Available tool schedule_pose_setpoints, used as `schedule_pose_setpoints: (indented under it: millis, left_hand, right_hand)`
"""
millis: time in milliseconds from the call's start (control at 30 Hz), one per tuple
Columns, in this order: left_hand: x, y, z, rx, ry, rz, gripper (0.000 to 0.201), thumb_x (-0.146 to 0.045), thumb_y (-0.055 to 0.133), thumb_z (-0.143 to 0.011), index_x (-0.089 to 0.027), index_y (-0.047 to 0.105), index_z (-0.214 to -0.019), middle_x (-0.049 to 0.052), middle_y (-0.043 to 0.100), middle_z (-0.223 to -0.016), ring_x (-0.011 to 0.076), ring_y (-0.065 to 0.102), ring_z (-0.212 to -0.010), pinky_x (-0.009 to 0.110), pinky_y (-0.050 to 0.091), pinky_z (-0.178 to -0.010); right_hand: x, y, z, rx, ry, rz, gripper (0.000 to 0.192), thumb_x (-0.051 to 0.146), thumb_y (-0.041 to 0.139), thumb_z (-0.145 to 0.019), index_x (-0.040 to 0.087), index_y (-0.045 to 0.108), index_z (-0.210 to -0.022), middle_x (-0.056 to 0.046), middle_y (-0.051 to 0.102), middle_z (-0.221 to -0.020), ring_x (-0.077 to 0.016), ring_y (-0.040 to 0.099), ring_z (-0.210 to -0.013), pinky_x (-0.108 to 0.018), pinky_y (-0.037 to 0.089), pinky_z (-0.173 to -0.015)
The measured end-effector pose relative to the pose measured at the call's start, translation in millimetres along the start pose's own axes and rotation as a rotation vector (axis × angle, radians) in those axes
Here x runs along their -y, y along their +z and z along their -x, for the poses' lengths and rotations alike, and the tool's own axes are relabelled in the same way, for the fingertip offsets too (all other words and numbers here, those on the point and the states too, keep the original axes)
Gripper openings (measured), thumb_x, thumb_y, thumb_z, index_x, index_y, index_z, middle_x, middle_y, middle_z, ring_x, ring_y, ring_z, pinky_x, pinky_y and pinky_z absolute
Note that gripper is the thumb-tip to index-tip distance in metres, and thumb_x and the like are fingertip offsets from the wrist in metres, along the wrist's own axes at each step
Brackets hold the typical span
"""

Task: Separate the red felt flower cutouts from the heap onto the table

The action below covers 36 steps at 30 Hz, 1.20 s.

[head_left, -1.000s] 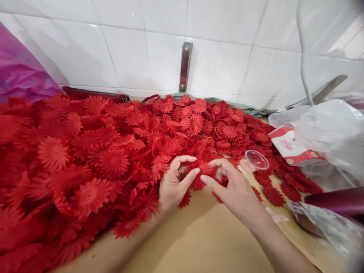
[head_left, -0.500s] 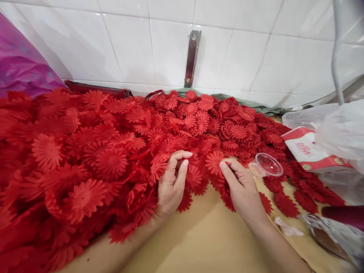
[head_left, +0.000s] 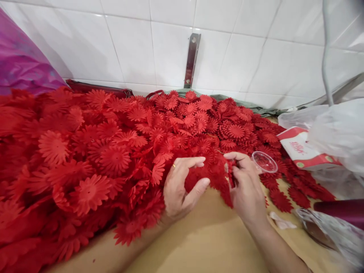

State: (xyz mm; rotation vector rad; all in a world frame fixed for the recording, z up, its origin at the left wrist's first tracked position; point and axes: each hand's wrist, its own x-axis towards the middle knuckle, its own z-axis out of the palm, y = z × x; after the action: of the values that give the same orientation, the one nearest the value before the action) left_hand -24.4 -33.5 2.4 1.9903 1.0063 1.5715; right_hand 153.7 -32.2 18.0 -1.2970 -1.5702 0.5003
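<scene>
We hold a bunch of red fabric flowers (head_left: 212,178) at the near edge of the big red pile (head_left: 113,151), hanging petals-down. Our left hand (head_left: 180,185) cups it, our right hand (head_left: 246,185) pinches it. Just right, a clear cup (head_left: 264,162) lies tipped (contents unclear).

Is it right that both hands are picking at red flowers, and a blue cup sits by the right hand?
Not quite. The cup is clear plastic, not blue; the head view shows it. The rest holds: the left hand and right hand are both picking at the red flowers, and the cup sits beside the right hand.
</scene>
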Motion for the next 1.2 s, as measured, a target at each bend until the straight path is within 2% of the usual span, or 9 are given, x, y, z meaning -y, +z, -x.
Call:
schedule_pose_setpoints:
  millis: [100,200,400,600,800,867,967,1067,1200]
  left_hand:
    - [-1,2.8,-1,0.105,-0.051,-0.009,0.047,-0.037,0.072,-0.088,-0.020,0.058,-0.129,0.009,0.071,-0.116,0.0207,0.066,-0.100,0.035,0.053,-0.092]
    - [4,5.4,-1,0.101,-0.049,0.004,0.026,-0.029,0.070,-0.091,-0.020,0.063,-0.115,0.006,0.074,-0.106,0.0182,0.070,-0.096,0.031,0.055,-0.088]
    - [9,8.2,-1,0.008,-0.190,0.223,0.007,-0.023,0.060,-0.096,-0.019,0.063,-0.102,0.005,0.067,-0.103,0.0125,0.069,-0.078,0.028,0.057,-0.076]
    - [-29,-0.1,-13,0.031,-0.408,0.495,0.012,-0.028,0.059,-0.097,-0.021,0.061,-0.107,0.005,0.070,-0.104,0.0131,0.073,-0.080,0.027,0.060,-0.077]
    - [-65,5.4,4,0.324,-0.684,0.559,0.017,-0.037,0.057,-0.099,-0.020,0.060,-0.101,0.001,0.071,-0.089,0.0146,0.072,-0.082,0.025,0.059,-0.075]
    - [-63,18.1,19,0.580,-0.557,0.460,0.014,-0.031,0.054,-0.100,-0.019,0.062,-0.102,0.004,0.073,-0.094,0.0157,0.071,-0.085,0.027,0.058,-0.076]
    - [-42,41.6,35,0.843,-0.021,0.210,0.014,-0.013,0.053,-0.095,-0.017,0.063,-0.103,0.011,0.072,-0.116,0.0225,0.068,-0.113,0.036,0.055,-0.098]
    - [-15,55.3,37,0.812,0.319,-0.086,0.019,-0.014,0.048,-0.099,-0.012,0.060,-0.112,0.018,0.065,-0.134,0.0290,0.057,-0.133,0.046,0.044,-0.115]
    - [0,46.1,28,0.728,0.303,-0.223,0.018,-0.015,0.049,-0.098,-0.011,0.059,-0.113,0.017,0.069,-0.123,0.0283,0.065,-0.120,0.044,0.052,-0.106]
  right_hand:
    - [8,7,8,0.043,-0.004,-0.107,0.020,0.030,0.047,-0.099,0.026,0.054,-0.117,-0.007,0.059,-0.116,-0.0211,0.059,-0.109,-0.035,0.050,-0.097]
    - [10,14,10,0.077,-0.053,-0.162,0.021,0.031,0.052,-0.099,0.026,0.056,-0.118,-0.006,0.059,-0.112,-0.0197,0.060,-0.105,-0.034,0.050,-0.093]
    - [1,-1,-10,-0.213,0.063,-0.121,0.019,0.036,0.053,-0.099,0.023,0.061,-0.110,-0.004,0.064,-0.096,-0.0177,0.061,-0.087,-0.033,0.050,-0.083]
    - [7,-54,-12,0.215,0.044,0.288,0.018,0.029,0.050,-0.098,0.023,0.066,-0.103,-0.004,0.069,-0.095,-0.0198,0.063,-0.086,-0.034,0.048,-0.080]
    - [3,-89,25,0.242,0.003,0.820,0.033,0.010,0.039,-0.097,0.016,0.070,-0.108,-0.010,0.071,-0.094,-0.0250,0.064,-0.087,-0.037,0.046,-0.080]
    - [-5,-91,32,0.280,0.043,0.940,0.033,0.008,0.041,-0.096,0.014,0.071,-0.108,-0.011,0.071,-0.093,-0.0271,0.064,-0.088,-0.039,0.046,-0.081]
    - [-15,-87,34,0.359,0.098,1.113,0.025,0.010,0.052,-0.092,0.013,0.073,-0.106,-0.014,0.073,-0.098,-0.0323,0.062,-0.096,-0.042,0.044,-0.085]
    - [-19,-78,31,0.424,0.154,1.169,0.020,0.012,0.058,-0.090,0.014,0.074,-0.101,-0.015,0.074,-0.099,-0.0339,0.063,-0.098,-0.041,0.043,-0.084]
    - [-16,-67,29,0.440,0.170,1.090,0.021,0.010,0.053,-0.092,0.019,0.073,-0.094,-0.011,0.075,-0.096,-0.0302,0.065,-0.096,-0.038,0.042,-0.081]
